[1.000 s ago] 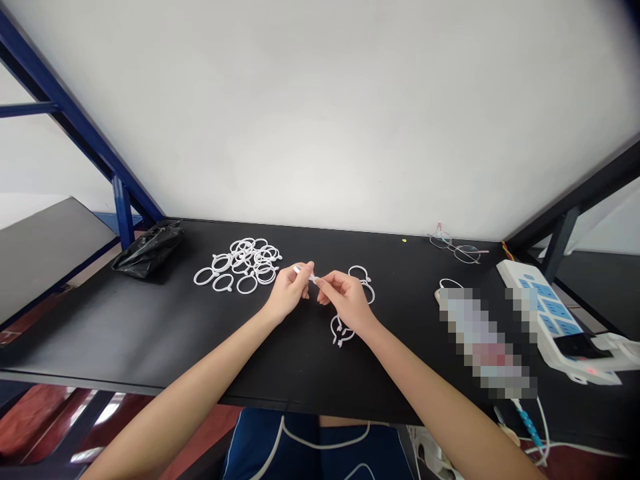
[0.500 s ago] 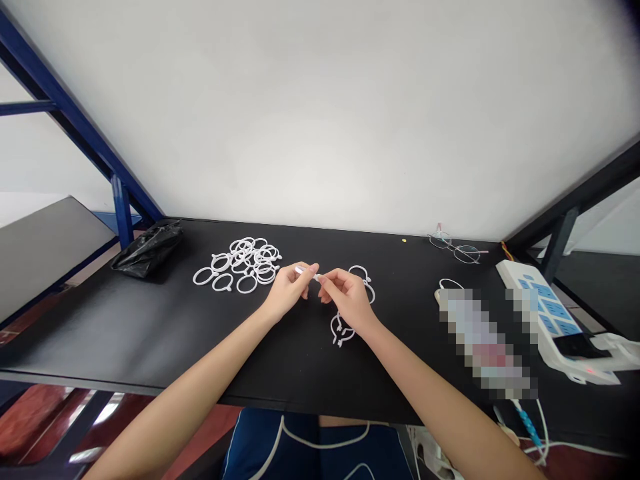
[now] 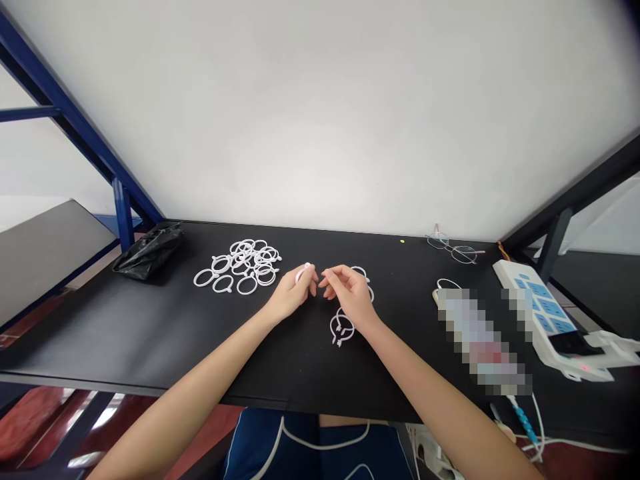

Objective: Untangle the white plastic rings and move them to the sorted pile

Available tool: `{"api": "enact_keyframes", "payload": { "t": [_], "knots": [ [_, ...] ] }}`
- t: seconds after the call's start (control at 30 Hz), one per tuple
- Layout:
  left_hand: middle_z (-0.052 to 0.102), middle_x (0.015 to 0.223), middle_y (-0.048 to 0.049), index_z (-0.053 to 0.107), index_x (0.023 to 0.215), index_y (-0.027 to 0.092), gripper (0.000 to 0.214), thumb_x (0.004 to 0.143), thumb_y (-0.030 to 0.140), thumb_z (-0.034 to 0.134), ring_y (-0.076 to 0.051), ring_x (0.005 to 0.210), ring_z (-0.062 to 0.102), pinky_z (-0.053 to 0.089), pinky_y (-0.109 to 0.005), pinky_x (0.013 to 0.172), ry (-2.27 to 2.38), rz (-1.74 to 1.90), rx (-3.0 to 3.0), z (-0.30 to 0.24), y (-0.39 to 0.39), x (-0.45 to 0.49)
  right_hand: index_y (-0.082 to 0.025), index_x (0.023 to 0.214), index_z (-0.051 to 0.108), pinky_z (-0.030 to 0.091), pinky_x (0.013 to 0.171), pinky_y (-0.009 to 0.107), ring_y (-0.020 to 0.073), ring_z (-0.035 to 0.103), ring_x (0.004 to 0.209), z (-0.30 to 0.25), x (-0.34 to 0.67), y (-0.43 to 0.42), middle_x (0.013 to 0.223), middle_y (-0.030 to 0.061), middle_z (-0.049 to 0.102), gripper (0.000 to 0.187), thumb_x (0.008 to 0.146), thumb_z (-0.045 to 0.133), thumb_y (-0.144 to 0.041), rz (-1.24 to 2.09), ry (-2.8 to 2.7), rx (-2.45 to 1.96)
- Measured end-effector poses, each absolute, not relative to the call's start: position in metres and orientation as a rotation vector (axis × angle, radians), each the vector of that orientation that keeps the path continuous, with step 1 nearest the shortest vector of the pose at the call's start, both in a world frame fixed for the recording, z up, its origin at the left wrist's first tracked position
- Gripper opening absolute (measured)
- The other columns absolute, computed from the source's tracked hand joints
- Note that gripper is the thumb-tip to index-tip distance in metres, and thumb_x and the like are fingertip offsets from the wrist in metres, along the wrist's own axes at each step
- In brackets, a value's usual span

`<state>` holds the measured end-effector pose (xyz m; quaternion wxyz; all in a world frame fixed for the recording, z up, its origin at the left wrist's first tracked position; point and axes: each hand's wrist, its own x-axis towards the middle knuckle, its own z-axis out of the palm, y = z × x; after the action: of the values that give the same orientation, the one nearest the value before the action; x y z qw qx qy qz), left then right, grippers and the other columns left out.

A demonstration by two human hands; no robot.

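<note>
My left hand [image 3: 291, 292] pinches a white plastic ring [image 3: 301, 272] between thumb and fingers, above the black table; the hand covers much of the ring. Just to its right, a small gap away, is my right hand [image 3: 349, 293], its thumb and fingertips drawn together. Whether anything small is in that pinch I cannot make out. Several white rings [image 3: 342, 328] lie beside and partly behind my right hand, some of them open at the ends. A larger pile of white rings with small knobs [image 3: 247, 285] lies to the left of my left hand.
A black plastic bag [image 3: 150, 253] is at the table's left end. Eyeglasses [image 3: 464, 254] lie at the back right. Near the right edge are a blurred-out phone-like object [image 3: 483, 340], a white power strip [image 3: 537, 300] and cables. A white wall rises behind the table [image 3: 150, 347].
My two hands have come slightly apart, with the right fingertips now off the ring. The ring remains in my left hand, turned so more of its curve shows.
</note>
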<state>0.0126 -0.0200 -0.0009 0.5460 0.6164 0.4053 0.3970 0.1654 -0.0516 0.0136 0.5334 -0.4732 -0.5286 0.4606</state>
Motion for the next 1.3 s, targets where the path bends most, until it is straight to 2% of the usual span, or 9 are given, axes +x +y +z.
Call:
{"api": "enact_keyframes", "payload": {
  "t": [0.1,0.2,0.33,0.47,0.53,0.6,0.83,1.07,1.3],
  "knots": [
    [0.057,0.067,0.0025,0.053,0.088,0.017,0.032,0.086,0.049,0.052,-0.003,0.037,0.037,0.022,-0.017,0.035,1.027,1.079,1.173,-0.002,-0.013,0.011,-0.018,0.081,0.064,0.049,0.052,0.025,0.0118,0.058,0.054,0.015,0.167,-0.051,0.071,0.003,0.068,0.027,0.082,0.064,-0.044,1.065,-1.21,-1.157],
    [0.056,0.071,0.0035,0.052,0.089,0.017,0.025,0.078,0.038,0.061,-0.003,0.04,0.039,0.026,-0.017,0.036,1.1,1.284,0.966,0.0,-0.008,0.006,-0.018,0.08,0.063,0.049,0.053,0.026,0.0121,0.059,0.055,0.015,0.167,-0.051,0.071,0.0034,0.068,0.023,0.082,0.063,-0.041,1.029,-1.19,-1.161],
    [0.057,0.069,0.0036,0.052,0.089,0.018,0.018,0.079,0.032,0.056,-0.005,0.042,0.043,0.033,-0.018,0.041,1.097,1.462,0.711,0.004,-0.006,-0.002,-0.019,0.081,0.062,0.05,0.056,0.029,0.0152,0.062,0.06,0.015,0.169,-0.051,0.075,0.005,0.069,0.023,0.083,0.061,-0.041,0.98,-1.196,-1.184],
    [0.046,0.048,0.007,0.057,0.095,0.016,0.027,0.091,0.036,0.038,-0.006,0.035,0.031,0.039,-0.02,0.047,0.986,1.476,0.471,0.006,-0.007,-0.008,-0.02,0.085,0.063,0.051,0.083,0.039,0.0217,0.066,0.086,0.014,0.176,-0.048,0.087,0.0065,0.071,0.018,0.087,0.055,-0.035,0.599,-1.405,-1.285],
    [0.033,0.039,0.0093,0.059,0.097,0.014,0.037,0.095,0.036,0.031,-0.006,0.033,0.023,0.038,-0.02,0.047,0.948,1.472,0.403,0.006,-0.007,-0.009,-0.021,0.089,0.064,0.04,0.099,0.047,0.024,0.063,0.099,0.012,0.18,-0.046,0.098,0.0066,0.07,0.014,0.087,0.054,-0.029,0.345,-1.578,-1.362],
    [0.029,0.037,0.0093,0.061,0.097,0.011,0.045,0.097,0.037,0.025,-0.007,0.032,0.02,0.036,-0.02,0.046,0.92,1.475,0.356,0.008,-0.007,-0.009,-0.021,0.093,0.064,0.031,0.106,0.053,0.0268,0.058,0.11,0.007,0.184,-0.043,0.111,0.0079,0.067,0.013,0.086,0.055,-0.026,0.211,-1.685,-1.479],
    [0.036,0.044,0.0058,0.059,0.09,0.012,0.046,0.098,0.041,0.024,-0.008,0.037,0.028,0.032,-0.021,0.044,0.881,1.51,0.258,0.012,-0.007,-0.008,-0.017,0.112,0.06,0.037,0.101,0.055,0.035,0.046,0.123,-0.01,0.184,-0.044,0.131,0.0166,0.054,0.028,0.085,0.058,-0.022,0.198,-1.955,-1.749],
    [0.038,0.048,0.0051,0.057,0.092,0.012,0.045,0.097,0.043,0.025,-0.008,0.039,0.03,0.033,-0.021,0.044,0.83,1.462,0.257,0.015,-0.009,-0.008,-0.02,0.105,0.061,0.044,0.097,0.049,0.0293,0.05,0.116,-0.012,0.187,-0.042,0.125,0.0119,0.056,0.028,0.082,0.051,-0.008,0.291,-1.922,-1.623],
    [0.036,0.05,0.0054,0.056,0.094,0.012,0.044,0.096,0.045,0.026,-0.009,0.04,0.031,0.034,-0.022,0.044,0.799,1.435,0.264,0.017,-0.01,-0.009,-0.02,0.096,0.063,0.045,0.097,0.046,0.0243,0.055,0.109,-0.014,0.185,-0.041,0.115,0.0086,0.06,0.039,0.075,0.042,0.005,0.363,-1.929,-1.426]
  ]
}}
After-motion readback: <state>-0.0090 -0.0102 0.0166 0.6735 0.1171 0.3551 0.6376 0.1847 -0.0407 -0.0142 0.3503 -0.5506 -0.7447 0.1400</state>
